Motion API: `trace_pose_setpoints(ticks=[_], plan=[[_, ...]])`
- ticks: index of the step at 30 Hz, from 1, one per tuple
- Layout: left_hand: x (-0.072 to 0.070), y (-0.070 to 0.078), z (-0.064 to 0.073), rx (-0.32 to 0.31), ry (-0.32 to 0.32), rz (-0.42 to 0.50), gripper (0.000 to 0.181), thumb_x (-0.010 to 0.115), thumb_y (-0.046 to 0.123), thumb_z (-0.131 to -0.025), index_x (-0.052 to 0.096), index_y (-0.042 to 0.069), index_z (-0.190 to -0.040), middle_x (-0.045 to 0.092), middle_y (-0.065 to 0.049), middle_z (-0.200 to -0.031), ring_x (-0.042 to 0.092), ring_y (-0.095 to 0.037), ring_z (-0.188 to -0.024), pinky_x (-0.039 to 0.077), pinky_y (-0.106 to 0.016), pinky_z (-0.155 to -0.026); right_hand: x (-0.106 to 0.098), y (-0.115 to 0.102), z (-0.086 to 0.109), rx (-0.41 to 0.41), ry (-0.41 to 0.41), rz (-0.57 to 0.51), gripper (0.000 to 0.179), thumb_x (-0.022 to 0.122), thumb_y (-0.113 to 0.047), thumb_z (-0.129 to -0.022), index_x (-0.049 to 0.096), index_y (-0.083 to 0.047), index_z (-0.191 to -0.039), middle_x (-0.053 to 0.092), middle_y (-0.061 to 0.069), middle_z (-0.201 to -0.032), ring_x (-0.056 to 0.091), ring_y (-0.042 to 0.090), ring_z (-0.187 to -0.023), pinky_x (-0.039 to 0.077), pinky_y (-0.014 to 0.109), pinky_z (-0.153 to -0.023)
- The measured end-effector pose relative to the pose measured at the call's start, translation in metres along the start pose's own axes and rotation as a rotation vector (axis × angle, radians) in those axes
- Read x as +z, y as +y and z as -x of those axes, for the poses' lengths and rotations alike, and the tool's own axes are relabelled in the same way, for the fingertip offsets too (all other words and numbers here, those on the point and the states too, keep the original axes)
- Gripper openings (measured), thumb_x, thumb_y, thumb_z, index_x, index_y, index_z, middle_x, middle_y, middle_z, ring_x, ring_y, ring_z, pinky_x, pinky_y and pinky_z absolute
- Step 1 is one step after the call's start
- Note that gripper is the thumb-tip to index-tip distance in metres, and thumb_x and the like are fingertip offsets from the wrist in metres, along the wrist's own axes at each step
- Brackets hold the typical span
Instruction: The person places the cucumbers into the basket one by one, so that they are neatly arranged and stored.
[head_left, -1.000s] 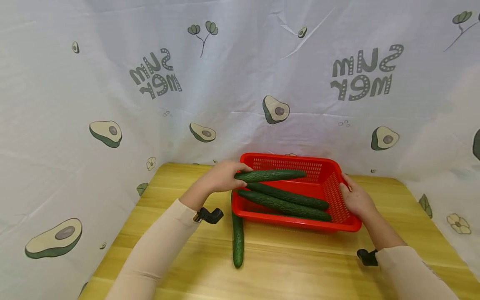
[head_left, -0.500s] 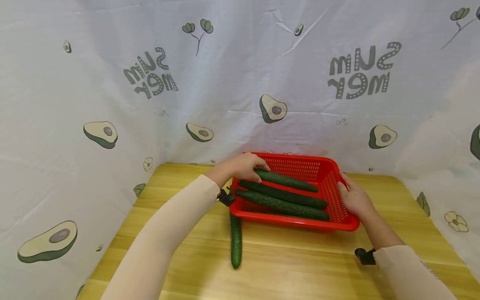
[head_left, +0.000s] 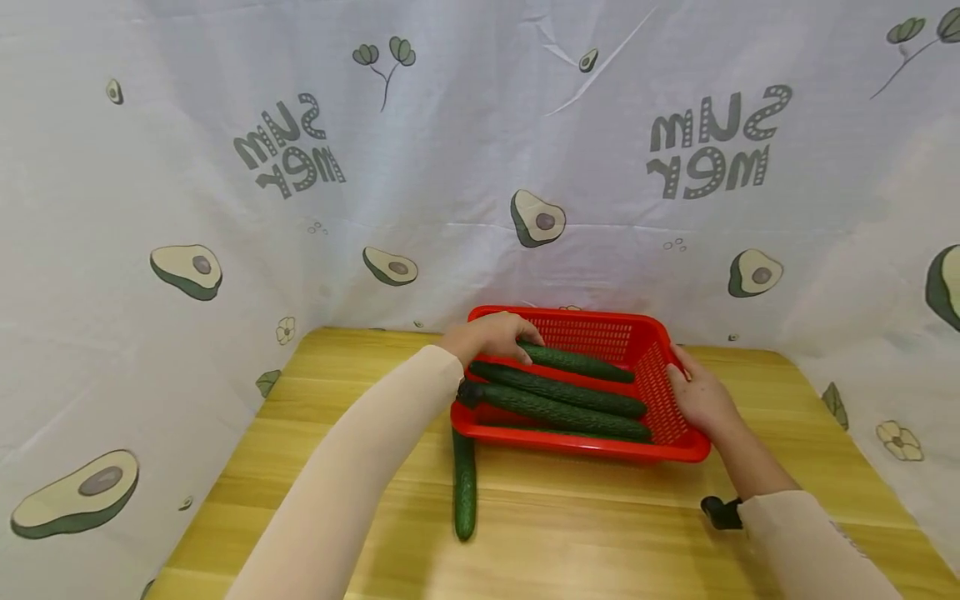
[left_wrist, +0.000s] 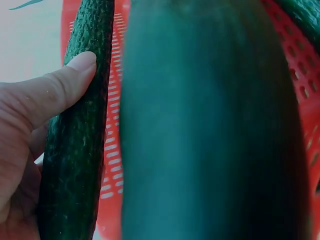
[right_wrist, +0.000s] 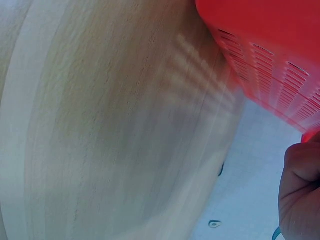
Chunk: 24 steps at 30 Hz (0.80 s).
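Note:
My left hand [head_left: 501,335] reaches over the left end of a red plastic basket [head_left: 585,450] and grips a cucumber [head_left: 581,362] lying along the basket's far side. In the left wrist view the thumb presses on that cucumber [left_wrist: 80,125], while another cucumber [left_wrist: 210,125] fills the middle, blurred and close. Nearer the front of the basket lie two more cucumbers, a middle one [head_left: 562,390] and a front one [head_left: 562,411], with a strip of green low beneath them. My right hand [head_left: 701,396] holds the basket's right rim, fingers partly hidden by it.
One cucumber [head_left: 465,492] lies on the wooden table [head_left: 570,533] outside the basket, its far end under the left rim. A white printed curtain [head_left: 450,167] hangs behind the table and along its sides.
My left hand has moved right and lowered its cucumber from above the left rim into the basket's far side. The right hand keeps its hold on the rim. The head view has shifted slightly.

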<state>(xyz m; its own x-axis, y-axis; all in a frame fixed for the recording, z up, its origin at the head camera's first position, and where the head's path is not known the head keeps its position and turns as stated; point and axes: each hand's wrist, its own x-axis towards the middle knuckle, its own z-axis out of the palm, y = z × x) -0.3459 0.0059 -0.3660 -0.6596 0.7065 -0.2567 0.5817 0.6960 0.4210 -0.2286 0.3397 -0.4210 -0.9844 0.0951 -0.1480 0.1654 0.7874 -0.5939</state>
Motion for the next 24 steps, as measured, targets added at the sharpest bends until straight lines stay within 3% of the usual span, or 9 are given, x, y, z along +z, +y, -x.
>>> trace_pose_setpoints(ticks=[5,11,17,24], plan=[[0.009,0.0,-0.01,0.006,-0.007,-0.043,0.045,0.071,0.027,-0.097,0.063,0.022,-0.141,0.06,0.001,-0.147,0.054,-0.019,-0.136,0.045,-0.036,-0.114,0.001,0.0,0.001,-0.003,0.007,0.003,0.065,0.018,-0.045,-0.111,0.004,-0.012,-0.165,0.026,0.041,-0.157,0.038,0.062,-0.136,0.043,0.07,-0.103],[0.013,0.005,-0.015,-0.008,-0.061,-0.11,0.046,0.067,0.032,-0.099,0.059,0.026,-0.144,0.055,0.004,-0.152,0.05,-0.018,-0.141,0.043,-0.037,-0.116,0.001,-0.001,0.001,-0.005,0.015,0.005,0.065,0.018,-0.045,-0.111,0.005,-0.011,-0.165,0.03,0.042,-0.154,0.044,0.061,-0.131,0.047,0.067,-0.099],[0.013,0.008,-0.016,-0.026,-0.104,-0.111,0.045,0.063,0.032,-0.102,0.057,0.026,-0.146,0.054,0.004,-0.153,0.048,-0.019,-0.143,0.041,-0.037,-0.117,0.0,-0.001,0.001,-0.008,0.025,0.017,0.065,0.018,-0.045,-0.111,0.006,-0.011,-0.165,0.029,0.041,-0.155,0.035,0.063,-0.137,0.039,0.072,-0.105],[0.019,0.006,-0.02,-0.014,-0.159,-0.118,0.044,0.056,0.032,-0.105,0.055,0.022,-0.148,0.052,-0.001,-0.155,0.045,-0.022,-0.146,0.038,-0.04,-0.12,0.002,0.0,-0.001,-0.009,0.018,0.015,0.064,0.018,-0.044,-0.111,0.005,-0.011,-0.165,0.027,0.041,-0.156,0.035,0.063,-0.137,0.04,0.072,-0.106]])
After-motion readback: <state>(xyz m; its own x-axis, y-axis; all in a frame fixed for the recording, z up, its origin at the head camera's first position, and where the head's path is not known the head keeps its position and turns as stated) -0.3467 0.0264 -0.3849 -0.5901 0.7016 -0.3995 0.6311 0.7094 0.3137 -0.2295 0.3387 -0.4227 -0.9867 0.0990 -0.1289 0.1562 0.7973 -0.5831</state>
